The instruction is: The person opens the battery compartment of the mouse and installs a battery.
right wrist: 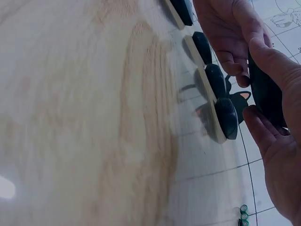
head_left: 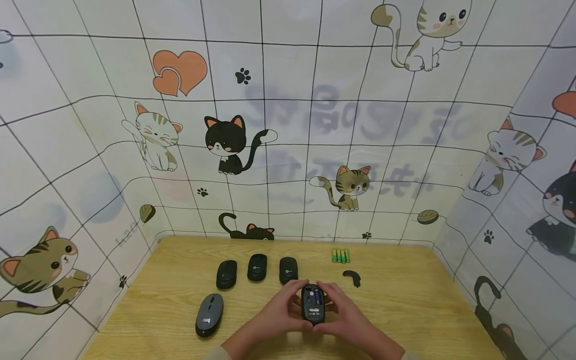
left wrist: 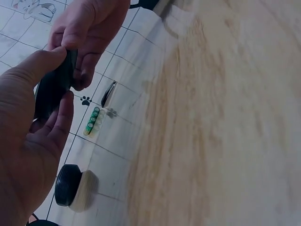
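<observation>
Both hands hold a black computer mouse [head_left: 313, 306] between them, its underside turned up toward the head camera. Its battery compartment is uncovered, with something bluish-purple inside. My left hand [head_left: 281, 311] grips the left side and my right hand [head_left: 345, 315] the right side, fingers and thumbs along the edges. In the left wrist view the mouse [left wrist: 55, 87] is dark and partly covered by the fingers. A small curved black cover [head_left: 352, 277] lies on the table beyond the right hand. Behind it sits a row of several green batteries [head_left: 340, 256].
Three black mice stand along the back of the wooden table [head_left: 405, 300]: one at left [head_left: 227, 274], one in the middle [head_left: 257, 267] and one [head_left: 288, 270] just beyond the left hand. A grey mouse [head_left: 209, 315] lies at front left. Cat-printed sheeting [head_left: 288, 125] walls the table.
</observation>
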`<act>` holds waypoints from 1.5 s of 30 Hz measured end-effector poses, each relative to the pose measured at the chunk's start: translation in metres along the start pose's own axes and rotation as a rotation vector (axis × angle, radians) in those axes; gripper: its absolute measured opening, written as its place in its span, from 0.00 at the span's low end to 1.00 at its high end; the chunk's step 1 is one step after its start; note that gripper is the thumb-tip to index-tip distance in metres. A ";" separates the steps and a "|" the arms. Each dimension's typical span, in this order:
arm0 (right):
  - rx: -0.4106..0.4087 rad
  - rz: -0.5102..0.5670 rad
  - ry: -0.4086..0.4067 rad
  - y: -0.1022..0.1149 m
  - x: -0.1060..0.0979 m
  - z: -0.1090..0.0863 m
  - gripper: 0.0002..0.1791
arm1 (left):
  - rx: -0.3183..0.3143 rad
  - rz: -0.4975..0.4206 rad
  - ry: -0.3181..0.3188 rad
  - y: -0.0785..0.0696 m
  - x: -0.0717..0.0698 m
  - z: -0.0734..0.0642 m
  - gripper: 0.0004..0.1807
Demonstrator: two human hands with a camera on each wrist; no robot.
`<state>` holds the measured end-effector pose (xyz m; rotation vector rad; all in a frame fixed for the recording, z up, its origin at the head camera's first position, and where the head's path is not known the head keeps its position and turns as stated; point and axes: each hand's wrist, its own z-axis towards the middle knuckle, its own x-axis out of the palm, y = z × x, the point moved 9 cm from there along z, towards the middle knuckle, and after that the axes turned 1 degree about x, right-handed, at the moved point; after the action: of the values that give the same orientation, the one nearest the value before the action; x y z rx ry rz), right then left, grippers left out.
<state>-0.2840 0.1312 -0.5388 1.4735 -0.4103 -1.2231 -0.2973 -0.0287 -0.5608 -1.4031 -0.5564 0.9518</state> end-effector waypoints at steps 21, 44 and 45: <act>-0.062 -0.231 0.038 -0.032 -0.053 0.017 0.56 | 0.070 0.417 -0.018 0.004 0.005 0.063 0.54; 0.015 -0.421 0.029 -0.074 -0.093 0.035 0.55 | -0.026 0.613 0.061 0.028 0.019 0.122 0.55; 0.015 -0.425 0.030 -0.076 -0.093 0.036 0.55 | -0.035 0.617 0.063 0.030 0.020 0.122 0.55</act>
<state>-0.3790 0.2111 -0.5573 1.6414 -0.0844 -1.5284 -0.3929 0.0539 -0.5773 -1.6674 -0.0810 1.3798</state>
